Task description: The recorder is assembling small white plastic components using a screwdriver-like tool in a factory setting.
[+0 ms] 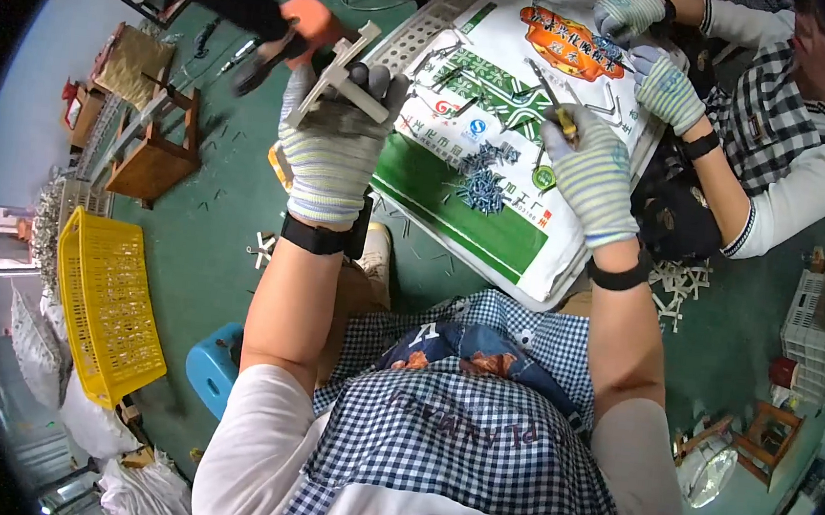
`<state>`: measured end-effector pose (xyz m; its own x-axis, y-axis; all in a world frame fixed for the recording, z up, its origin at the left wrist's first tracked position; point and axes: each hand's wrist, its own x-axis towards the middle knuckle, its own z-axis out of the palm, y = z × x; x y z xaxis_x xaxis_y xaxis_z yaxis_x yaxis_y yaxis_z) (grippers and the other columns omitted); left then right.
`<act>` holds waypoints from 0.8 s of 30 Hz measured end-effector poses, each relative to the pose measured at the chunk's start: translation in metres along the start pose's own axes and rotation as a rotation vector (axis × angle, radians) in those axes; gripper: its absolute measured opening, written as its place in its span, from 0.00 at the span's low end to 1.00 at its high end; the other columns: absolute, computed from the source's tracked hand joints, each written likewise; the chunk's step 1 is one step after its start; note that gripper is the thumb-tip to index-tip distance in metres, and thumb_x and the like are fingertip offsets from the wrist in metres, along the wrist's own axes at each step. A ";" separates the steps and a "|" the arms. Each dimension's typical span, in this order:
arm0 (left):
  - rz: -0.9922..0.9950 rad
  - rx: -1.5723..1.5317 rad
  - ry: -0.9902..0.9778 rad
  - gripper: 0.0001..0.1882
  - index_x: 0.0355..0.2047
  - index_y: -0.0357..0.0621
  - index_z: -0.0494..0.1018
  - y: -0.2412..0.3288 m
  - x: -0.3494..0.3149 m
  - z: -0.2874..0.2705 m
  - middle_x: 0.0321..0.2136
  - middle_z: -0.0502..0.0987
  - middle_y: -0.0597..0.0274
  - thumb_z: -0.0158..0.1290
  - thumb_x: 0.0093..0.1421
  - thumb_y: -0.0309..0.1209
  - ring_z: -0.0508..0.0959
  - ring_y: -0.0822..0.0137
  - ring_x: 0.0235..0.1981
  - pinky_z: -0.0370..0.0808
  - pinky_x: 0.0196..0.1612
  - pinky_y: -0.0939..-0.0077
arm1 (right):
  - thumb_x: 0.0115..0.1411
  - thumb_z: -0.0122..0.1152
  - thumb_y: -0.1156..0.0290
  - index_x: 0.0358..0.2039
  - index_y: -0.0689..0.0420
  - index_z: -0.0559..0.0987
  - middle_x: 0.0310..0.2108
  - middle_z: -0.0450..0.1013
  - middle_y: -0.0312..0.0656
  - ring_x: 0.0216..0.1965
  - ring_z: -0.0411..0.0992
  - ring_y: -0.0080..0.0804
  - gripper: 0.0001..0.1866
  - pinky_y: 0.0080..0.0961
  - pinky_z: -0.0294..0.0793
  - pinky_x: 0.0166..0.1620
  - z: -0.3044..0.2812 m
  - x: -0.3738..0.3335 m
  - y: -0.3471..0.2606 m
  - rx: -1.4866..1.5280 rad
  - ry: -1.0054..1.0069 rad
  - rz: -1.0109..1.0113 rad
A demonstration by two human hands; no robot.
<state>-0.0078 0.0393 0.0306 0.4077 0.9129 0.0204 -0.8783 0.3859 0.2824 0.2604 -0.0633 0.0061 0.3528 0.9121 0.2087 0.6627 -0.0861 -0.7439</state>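
My left hand, in a striped knit glove, is raised at the table's left edge. Its fingers are closed around a cream plastic bracket with a crossbar and a stem. Over the sack-covered table my right hand, gloved alike, grips a screwdriver with a yellow handle. The screwdriver's thin shaft points away to the upper left. Between my hands, a pile of small screws lies on the printed white and green sack. Several bent L-shaped metal rods are scattered farther back on it.
Across at the right, another person's gloved hands work over the table's far corner. A yellow crate and a blue stool stand at left. White plastic pieces lie on the floor at right. A wooden stool stands far left.
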 end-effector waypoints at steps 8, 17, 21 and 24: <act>-0.082 0.232 0.139 0.18 0.44 0.42 0.76 -0.022 0.010 -0.014 0.34 0.81 0.56 0.52 0.66 0.44 0.79 0.57 0.31 0.77 0.47 0.54 | 0.58 0.63 0.61 0.44 0.53 0.83 0.42 0.78 0.49 0.45 0.76 0.49 0.15 0.40 0.74 0.50 0.033 0.022 -0.002 -0.375 -0.216 -0.047; -0.059 0.236 0.064 0.20 0.49 0.41 0.74 -0.015 0.014 -0.011 0.39 0.81 0.53 0.54 0.66 0.44 0.80 0.56 0.38 0.79 0.45 0.54 | 0.57 0.63 0.63 0.46 0.57 0.81 0.46 0.76 0.50 0.48 0.74 0.50 0.18 0.41 0.73 0.52 0.052 0.028 0.012 -0.531 -0.228 -0.182; -0.072 0.398 0.039 0.20 0.49 0.38 0.74 -0.028 0.010 -0.017 0.38 0.81 0.54 0.55 0.65 0.40 0.81 0.59 0.39 0.81 0.41 0.62 | 0.58 0.63 0.63 0.46 0.57 0.81 0.45 0.77 0.52 0.46 0.75 0.50 0.18 0.40 0.74 0.50 0.051 0.028 0.019 -0.528 -0.188 -0.233; -0.116 0.572 0.014 0.13 0.44 0.38 0.75 -0.028 0.002 -0.016 0.35 0.81 0.59 0.56 0.64 0.34 0.81 0.66 0.32 0.79 0.32 0.74 | 0.59 0.63 0.60 0.44 0.57 0.81 0.40 0.78 0.53 0.43 0.76 0.52 0.17 0.41 0.76 0.47 0.043 0.027 0.011 -0.328 -0.123 -0.134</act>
<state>0.0138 0.0322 0.0073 0.4867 0.8720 -0.0533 -0.5516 0.3540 0.7553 0.2488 -0.0225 -0.0238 0.1797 0.9637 0.1976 0.8811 -0.0684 -0.4679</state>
